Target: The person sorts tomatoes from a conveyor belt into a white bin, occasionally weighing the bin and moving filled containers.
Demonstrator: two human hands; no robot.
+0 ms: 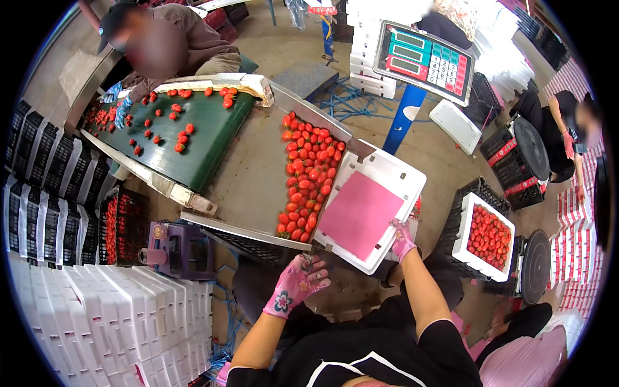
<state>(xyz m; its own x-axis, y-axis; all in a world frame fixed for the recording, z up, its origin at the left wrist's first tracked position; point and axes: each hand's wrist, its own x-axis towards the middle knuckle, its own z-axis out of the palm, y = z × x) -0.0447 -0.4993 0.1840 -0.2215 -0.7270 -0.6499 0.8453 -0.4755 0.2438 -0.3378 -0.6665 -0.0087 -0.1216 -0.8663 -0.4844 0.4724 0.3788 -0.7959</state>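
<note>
Head view | left hand [300,284] hung loosely spread, 6 o'clock | right hand [402,239] gripped white tray [407,185], 4 o'clock rim | tray lay at 3 o'clock, pink sheet [361,216] inside | tomatoes [314,174] massed at tray's 10 o'clock

We see a white crate [412,184] with rounded corners, sitting askew. A flat pink sheet [361,216] lies in it, and just beside it we find glossy red tomatoes [314,174] heaped in a long band.

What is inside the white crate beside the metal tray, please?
A pink sheet lies inside the white crate, covering most of its bottom; what is beneath the sheet cannot be seen.
</note>
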